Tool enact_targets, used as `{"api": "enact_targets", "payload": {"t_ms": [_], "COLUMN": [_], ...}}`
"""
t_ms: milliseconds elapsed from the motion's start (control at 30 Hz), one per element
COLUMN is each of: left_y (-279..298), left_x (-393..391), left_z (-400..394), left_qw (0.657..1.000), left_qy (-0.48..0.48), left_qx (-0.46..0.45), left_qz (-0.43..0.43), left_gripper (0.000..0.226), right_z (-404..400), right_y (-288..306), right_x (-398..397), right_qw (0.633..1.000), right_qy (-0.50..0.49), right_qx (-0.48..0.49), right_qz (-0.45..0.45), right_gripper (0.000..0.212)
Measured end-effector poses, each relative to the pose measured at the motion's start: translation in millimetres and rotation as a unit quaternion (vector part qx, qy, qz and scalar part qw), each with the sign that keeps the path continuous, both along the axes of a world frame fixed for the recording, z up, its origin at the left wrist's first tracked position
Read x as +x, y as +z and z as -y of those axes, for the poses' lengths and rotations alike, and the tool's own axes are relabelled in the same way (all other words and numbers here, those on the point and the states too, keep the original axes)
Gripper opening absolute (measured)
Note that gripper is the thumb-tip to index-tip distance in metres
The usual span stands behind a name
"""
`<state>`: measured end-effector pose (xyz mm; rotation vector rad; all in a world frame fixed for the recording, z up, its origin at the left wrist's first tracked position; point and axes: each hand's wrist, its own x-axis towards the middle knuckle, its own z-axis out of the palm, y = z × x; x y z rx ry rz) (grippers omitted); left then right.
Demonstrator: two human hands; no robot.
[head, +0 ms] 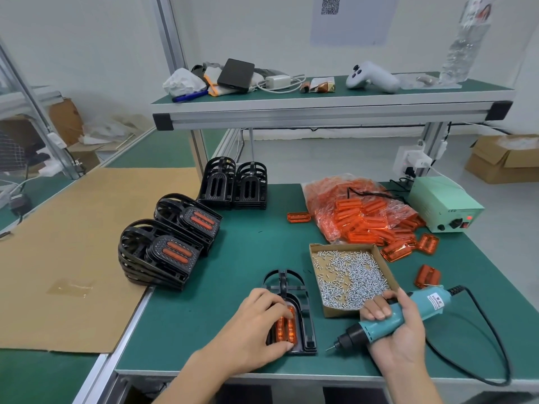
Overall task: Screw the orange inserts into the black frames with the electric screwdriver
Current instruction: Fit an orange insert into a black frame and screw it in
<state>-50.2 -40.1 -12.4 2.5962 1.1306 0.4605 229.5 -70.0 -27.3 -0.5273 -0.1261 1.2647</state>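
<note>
Left hand presses an orange insert into the black frame at the near edge of the surface, fingers spread flat. Right hand grips the electric screwdriver, bit clear of the work. Recommend seating the insert flush, then driving square. Beyond: screw box, loose inserts, finished stacks.

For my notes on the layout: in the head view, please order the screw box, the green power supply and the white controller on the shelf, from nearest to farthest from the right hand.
1. Screw box, just beyond the right hand.
2. Green power supply, far right on the table.
3. White controller, up on the shelf.
</note>
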Motion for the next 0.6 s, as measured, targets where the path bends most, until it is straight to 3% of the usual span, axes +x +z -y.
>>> {"api": "enact_targets", "payload": {"t_ms": [167,433,600], "left_y": [6.1,-2.5,4.7], "left_x": [6.0,2.2,-6.1], "left_z": [-21.9,-27.0,-29.5], "left_qw": [0.998,0.997,0.995], "left_qy": [0.012,0.003,-0.016], "left_qx": [-0.016,-0.063,-0.096], "left_qz": [0.063,0.053,0.025], "left_gripper": [0.04,0.038,0.039], "right_z": [0.6,-0.9,-2.6], "right_y": [1.7,1.4,0.9], "right_x": [0.2,0.5,0.4], "right_qw": [1.0,1.0,1.0], "right_qy": [0.006,-0.004,0.0], "right_qx": [0.005,-0.011,-0.02], "right_qz": [0.008,0.003,-0.003], "right_gripper": [0.042,0.019,0.019]}}
